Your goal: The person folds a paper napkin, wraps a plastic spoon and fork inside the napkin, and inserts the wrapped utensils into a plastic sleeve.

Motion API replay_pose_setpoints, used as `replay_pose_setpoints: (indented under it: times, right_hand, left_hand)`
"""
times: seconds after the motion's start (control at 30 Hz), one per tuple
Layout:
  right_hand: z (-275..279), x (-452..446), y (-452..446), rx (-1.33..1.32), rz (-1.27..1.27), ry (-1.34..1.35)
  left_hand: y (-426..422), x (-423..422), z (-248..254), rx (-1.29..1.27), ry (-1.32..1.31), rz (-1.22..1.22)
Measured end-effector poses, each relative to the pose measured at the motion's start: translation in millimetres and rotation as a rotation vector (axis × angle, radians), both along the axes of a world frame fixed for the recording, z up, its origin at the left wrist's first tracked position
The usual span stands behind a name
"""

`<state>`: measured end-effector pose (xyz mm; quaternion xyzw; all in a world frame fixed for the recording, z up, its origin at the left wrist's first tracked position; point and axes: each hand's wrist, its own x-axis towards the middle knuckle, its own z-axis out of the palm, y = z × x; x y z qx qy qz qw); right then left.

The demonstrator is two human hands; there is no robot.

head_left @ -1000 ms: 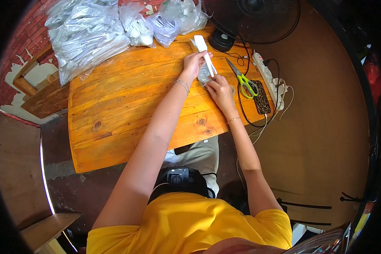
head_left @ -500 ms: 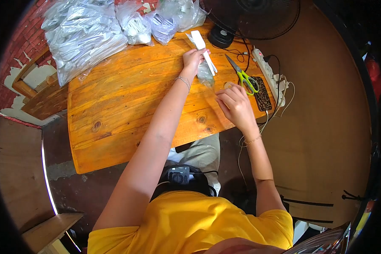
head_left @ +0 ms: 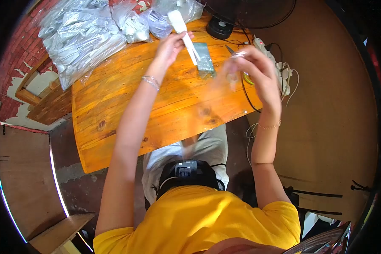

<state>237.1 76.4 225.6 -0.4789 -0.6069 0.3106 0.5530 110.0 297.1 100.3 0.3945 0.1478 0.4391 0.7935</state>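
My left hand (head_left: pixel 170 48) is closed on a narrow bundle of white strips (head_left: pixel 178 23), which it holds tilted over the far part of the table. The strips fan apart slightly at their lower end. Just right of them, a flat piece of greenish clear plastic (head_left: pixel 205 57) lies on the wood. My right hand (head_left: pixel 258 70) is raised over the table's right side with its fingers curled. Motion smears its fingertips and something clear beside them, so what they hold cannot be made out. Behind this hand, the scissors (head_left: pixel 230 49) are mostly hidden.
Clear bags of white items (head_left: pixel 84 42) are heaped along the back left of the wooden table (head_left: pixel 114 122). A black fan (head_left: pixel 219 28) stands at the back. On the right edge, a white power strip (head_left: pixel 283 78) trails cables.
My left hand has moved left and up with the white strips, apart from the greenish plastic. My right hand has risen and moved right, now covering the phone and most of the scissors.
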Motion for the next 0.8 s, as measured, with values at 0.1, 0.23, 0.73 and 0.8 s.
replay_pose_setpoints:
  times: [0.1,0.23,0.73,0.8]
  right_hand:
    - [-36.6,-9.3,43.5,-0.190,0.125,0.032]
    - [-56.2,-30.8,86.2,-0.244,0.229,-0.051]
    - [-52.3,-70.7,149.9,-0.014,0.091,-0.679]
    - [-53.4,-72.7,152.1,0.032,0.094,-0.684]
  left_hand:
    - [-5.2,-52.3,20.1,0.013,0.085,0.023]
    - [-29.9,-111.2,37.0,0.027,0.141,-0.054]
    - [-70.4,-157.9,42.2,0.123,0.558,-0.377]
    - [-73.7,-149.8,37.9,0.126,0.552,-0.362]
